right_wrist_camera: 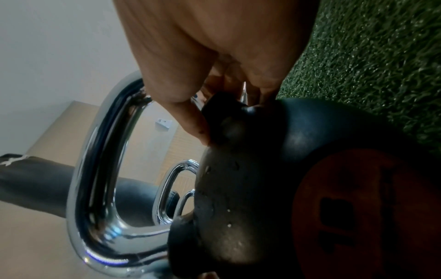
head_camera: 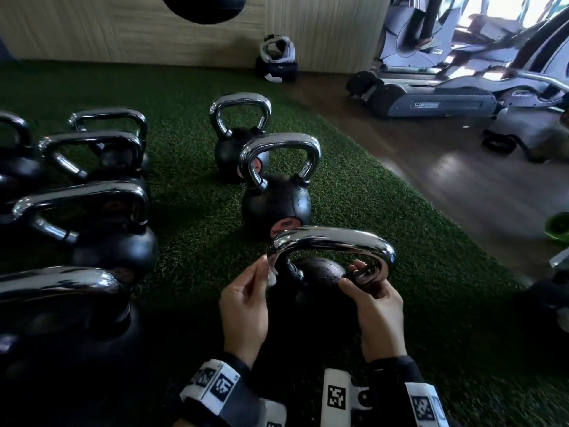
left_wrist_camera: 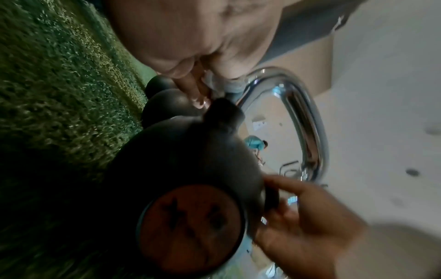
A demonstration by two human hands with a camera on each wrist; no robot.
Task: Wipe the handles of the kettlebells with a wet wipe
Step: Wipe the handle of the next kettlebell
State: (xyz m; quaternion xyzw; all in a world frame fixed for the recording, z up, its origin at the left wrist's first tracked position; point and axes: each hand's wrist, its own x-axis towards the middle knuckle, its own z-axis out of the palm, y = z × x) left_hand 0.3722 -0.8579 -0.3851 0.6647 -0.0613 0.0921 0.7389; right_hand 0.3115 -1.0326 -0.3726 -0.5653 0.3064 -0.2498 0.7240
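Note:
The nearest kettlebell (head_camera: 320,272) stands on green turf, black with a chrome handle (head_camera: 332,240). My left hand (head_camera: 265,270) pinches a small white wet wipe (head_camera: 271,278) against the handle's left leg, just above the body. My right hand (head_camera: 354,275) grips the handle's right leg near its base, thumb in front and fingers through the loop. In the left wrist view the wet wipe (left_wrist_camera: 214,83) sits between my fingertips at the handle (left_wrist_camera: 303,113). In the right wrist view my fingers (right_wrist_camera: 190,120) curl by the handle's foot; the handle (right_wrist_camera: 95,169) arches left.
Two more kettlebells (head_camera: 274,208) (head_camera: 234,149) stand in line beyond the near one. Several larger ones (head_camera: 114,241) fill the left side. The turf (head_camera: 191,211) ends at a wooden floor (head_camera: 462,186) with exercise machines (head_camera: 446,97). A bag (head_camera: 277,60) leans on the far wall.

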